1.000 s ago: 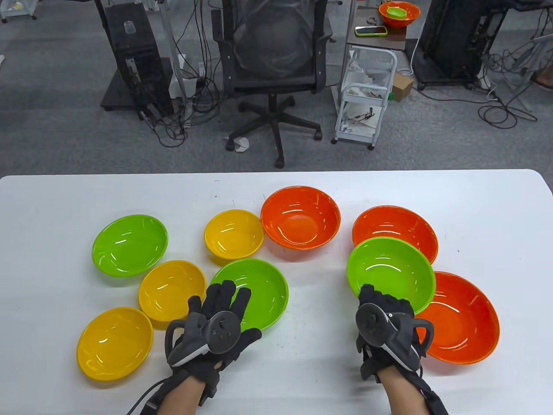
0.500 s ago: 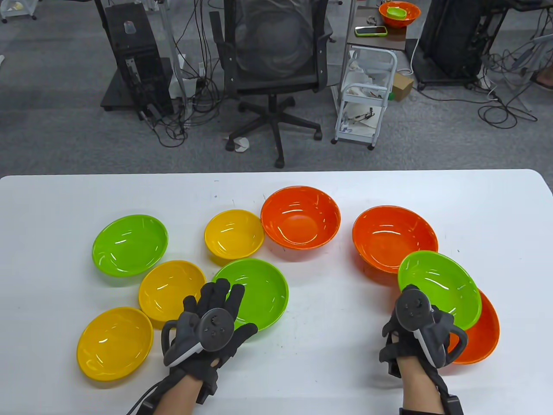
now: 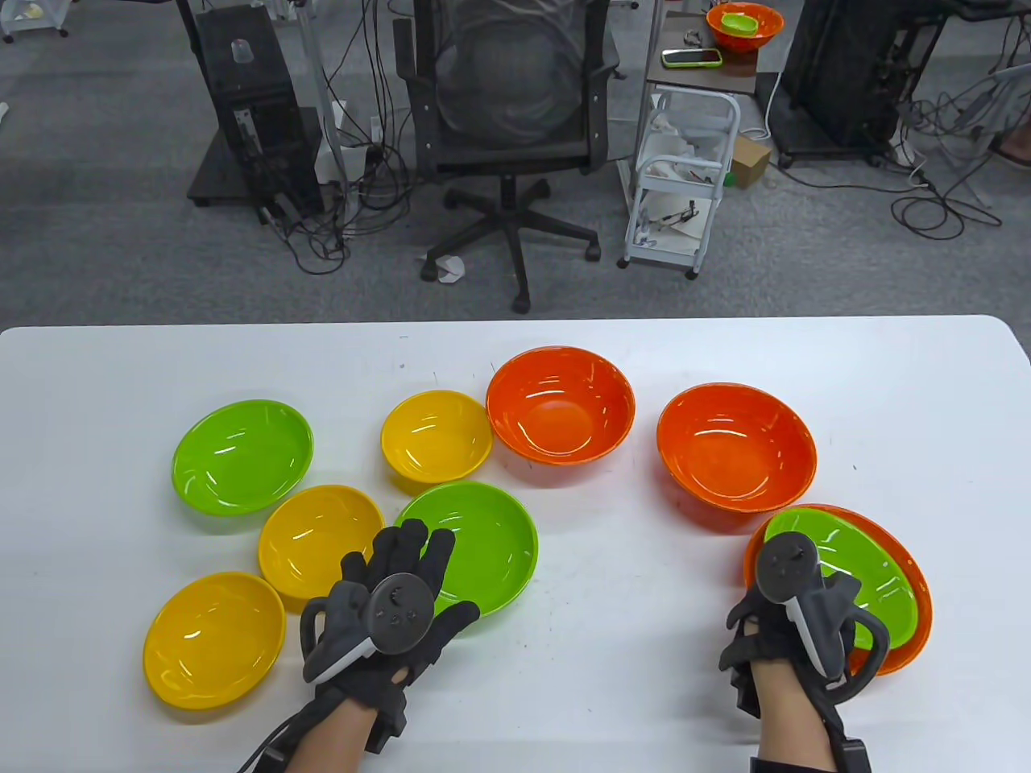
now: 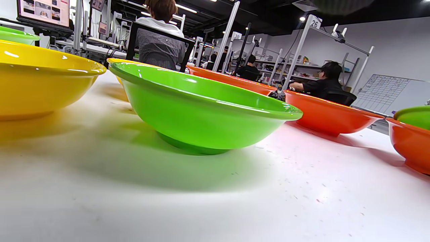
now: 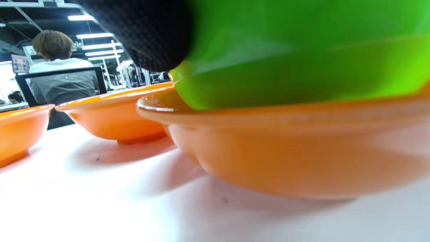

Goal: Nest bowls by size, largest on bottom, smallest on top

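My right hand (image 3: 793,620) grips the near left rim of a green bowl (image 3: 858,568). The bowl sits tilted inside the large orange bowl (image 3: 914,636) at the front right. In the right wrist view a gloved finger (image 5: 144,33) lies on the green bowl (image 5: 302,50), which sits in the orange bowl (image 5: 285,151). My left hand (image 3: 403,576) lies flat and empty, fingers spread over the near rim of another green bowl (image 3: 483,547). That bowl (image 4: 201,107) fills the left wrist view.
Two more orange bowls (image 3: 560,405) (image 3: 735,447) stand at the back middle and right. A green bowl (image 3: 242,455) and three yellow bowls (image 3: 436,439) (image 3: 320,539) (image 3: 213,640) stand on the left of the white table (image 3: 612,692).
My right hand carried the green bowl right and toward me, then lowered it into the large orange bowl. My left hand barely moved.
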